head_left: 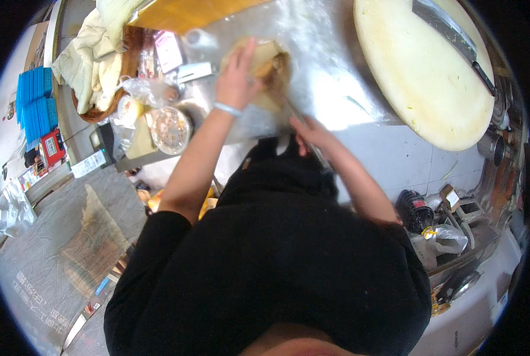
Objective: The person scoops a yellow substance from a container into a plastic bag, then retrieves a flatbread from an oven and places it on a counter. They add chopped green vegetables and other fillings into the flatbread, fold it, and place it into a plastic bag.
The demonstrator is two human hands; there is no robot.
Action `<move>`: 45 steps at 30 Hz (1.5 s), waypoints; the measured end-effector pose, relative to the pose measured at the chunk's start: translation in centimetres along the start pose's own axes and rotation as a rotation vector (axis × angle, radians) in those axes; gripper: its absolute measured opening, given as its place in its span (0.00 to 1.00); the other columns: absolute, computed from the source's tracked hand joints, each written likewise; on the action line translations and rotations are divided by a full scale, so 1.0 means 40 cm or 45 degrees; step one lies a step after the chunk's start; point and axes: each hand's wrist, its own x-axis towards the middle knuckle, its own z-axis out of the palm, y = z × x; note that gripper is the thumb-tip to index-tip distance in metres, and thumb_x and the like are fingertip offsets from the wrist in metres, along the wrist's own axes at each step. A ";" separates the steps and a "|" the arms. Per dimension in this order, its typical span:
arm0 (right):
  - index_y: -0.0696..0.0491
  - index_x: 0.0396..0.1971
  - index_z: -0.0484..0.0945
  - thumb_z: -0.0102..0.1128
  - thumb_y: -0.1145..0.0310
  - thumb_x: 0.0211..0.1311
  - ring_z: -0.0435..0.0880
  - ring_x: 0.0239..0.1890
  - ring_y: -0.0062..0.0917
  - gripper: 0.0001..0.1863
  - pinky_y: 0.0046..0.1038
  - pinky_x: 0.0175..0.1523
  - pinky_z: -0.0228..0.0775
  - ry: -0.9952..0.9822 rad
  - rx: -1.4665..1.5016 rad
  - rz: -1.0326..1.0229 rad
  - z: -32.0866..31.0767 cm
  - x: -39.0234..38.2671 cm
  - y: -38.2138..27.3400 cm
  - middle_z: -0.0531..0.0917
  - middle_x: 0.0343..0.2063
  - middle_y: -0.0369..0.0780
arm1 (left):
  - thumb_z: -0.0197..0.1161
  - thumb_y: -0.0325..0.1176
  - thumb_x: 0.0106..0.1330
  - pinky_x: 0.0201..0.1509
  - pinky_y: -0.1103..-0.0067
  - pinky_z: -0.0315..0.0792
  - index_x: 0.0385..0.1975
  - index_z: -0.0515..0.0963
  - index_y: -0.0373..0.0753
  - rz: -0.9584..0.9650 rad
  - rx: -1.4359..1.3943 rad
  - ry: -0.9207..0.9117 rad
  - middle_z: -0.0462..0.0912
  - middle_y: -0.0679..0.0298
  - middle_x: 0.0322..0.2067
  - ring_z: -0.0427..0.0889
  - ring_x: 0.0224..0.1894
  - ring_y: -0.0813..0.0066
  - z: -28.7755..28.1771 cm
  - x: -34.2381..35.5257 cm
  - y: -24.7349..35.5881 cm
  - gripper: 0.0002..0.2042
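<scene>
My left hand (236,80), with a pale band at the wrist, is at the left side of a tan paper bag (268,50) over the metal counter. Its fingers reach along the paper and its thumb lies toward the opening, seeming to grip it. A browned piece of food (275,72) shows at the paper; motion blurs its shape. My right hand (313,135) is closed around a long, slim tool (293,110), whose far end reaches the food. What kind of tool it is I cannot make out.
A round pale cutting board (422,77) with a cleaver (446,26) is at the right. On the left stand a clear tub of food (170,129), plastic bags and a cloth-covered basket (92,65). A dark bottle (415,210) sits lower right.
</scene>
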 end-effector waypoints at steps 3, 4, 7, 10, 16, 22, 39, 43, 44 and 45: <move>0.65 0.33 0.66 0.49 0.54 0.58 0.71 0.07 0.22 0.24 0.22 0.13 0.63 0.051 -0.064 -0.021 0.015 0.006 -0.008 0.70 0.08 0.37 | 0.65 0.31 0.41 0.41 0.73 0.72 0.60 0.51 0.49 -0.014 -0.004 0.044 0.66 0.56 0.49 0.71 0.46 0.57 -0.002 -0.010 -0.008 0.42; 0.65 0.32 0.66 0.49 0.54 0.58 0.71 0.07 0.22 0.24 0.22 0.13 0.62 0.073 -0.103 -0.026 0.025 -0.012 -0.019 0.69 0.08 0.37 | 0.64 0.31 0.43 0.42 0.73 0.72 0.60 0.51 0.49 -0.064 -0.007 0.008 0.66 0.56 0.49 0.71 0.46 0.57 0.000 -0.014 -0.005 0.41; 0.63 0.32 0.68 0.49 0.55 0.59 0.69 0.06 0.21 0.22 0.21 0.12 0.60 0.216 -0.145 0.079 0.014 -0.116 -0.034 0.69 0.07 0.37 | 0.61 0.31 0.46 0.43 0.71 0.71 0.58 0.54 0.50 -0.092 -0.011 0.028 0.66 0.58 0.49 0.70 0.46 0.56 0.003 -0.018 0.010 0.36; 0.60 0.32 0.69 0.48 0.55 0.59 0.67 0.05 0.20 0.20 0.21 0.11 0.57 0.319 -0.133 0.159 -0.013 -0.180 -0.019 0.68 0.07 0.36 | 0.59 0.30 0.48 0.47 0.70 0.68 0.56 0.58 0.51 -0.059 -0.074 -0.045 0.67 0.60 0.47 0.67 0.48 0.58 0.032 -0.014 0.027 0.32; 0.57 0.30 0.68 0.49 0.57 0.60 0.65 0.05 0.18 0.15 0.20 0.09 0.56 0.333 -0.205 0.162 -0.029 -0.237 -0.039 0.67 0.07 0.35 | 0.61 0.32 0.47 0.46 0.71 0.67 0.54 0.62 0.53 -0.159 0.129 -0.269 0.67 0.62 0.47 0.66 0.49 0.63 0.064 -0.017 0.020 0.30; 0.55 0.27 0.64 0.47 0.60 0.61 0.62 0.04 0.17 0.13 0.18 0.09 0.54 0.382 -0.333 -0.035 -0.120 -0.438 0.010 0.65 0.07 0.33 | 0.61 0.31 0.48 0.41 0.70 0.67 0.48 0.69 0.42 0.200 -0.278 0.546 0.72 0.57 0.41 0.70 0.43 0.62 -0.075 -0.130 0.008 0.23; 0.56 0.27 0.65 0.47 0.58 0.61 0.64 0.07 0.16 0.15 0.16 0.13 0.55 0.076 -0.501 -0.171 0.282 -0.342 -0.134 0.66 0.08 0.34 | 0.50 0.34 0.55 0.37 0.68 0.73 0.26 0.77 0.39 -1.215 0.492 -0.081 0.78 0.55 0.32 0.79 0.32 0.60 -0.180 -0.483 -0.752 0.09; 0.56 0.28 0.66 0.49 0.58 0.60 0.64 0.08 0.15 0.14 0.16 0.14 0.55 0.089 -0.537 -0.083 0.363 -0.317 -0.139 0.66 0.09 0.33 | 0.50 0.32 0.55 0.39 0.66 0.72 0.29 0.76 0.40 -1.223 0.633 -0.065 0.77 0.57 0.36 0.79 0.34 0.62 -0.197 -0.492 -0.799 0.08; 0.56 0.29 0.66 0.49 0.58 0.60 0.64 0.09 0.15 0.14 0.16 0.14 0.55 0.087 -0.545 -0.057 0.377 -0.311 -0.135 0.66 0.10 0.33 | 0.50 0.32 0.54 0.40 0.66 0.72 0.30 0.76 0.41 -1.146 0.675 -0.161 0.76 0.57 0.36 0.78 0.35 0.63 -0.245 -0.487 -0.792 0.08; 0.55 0.29 0.66 0.49 0.58 0.60 0.64 0.09 0.14 0.14 0.15 0.14 0.55 0.073 -0.557 -0.049 0.392 -0.308 -0.134 0.66 0.10 0.32 | 0.51 0.32 0.53 0.42 0.66 0.71 0.31 0.77 0.42 -1.071 0.718 -0.259 0.76 0.58 0.37 0.78 0.36 0.64 -0.296 -0.488 -0.781 0.08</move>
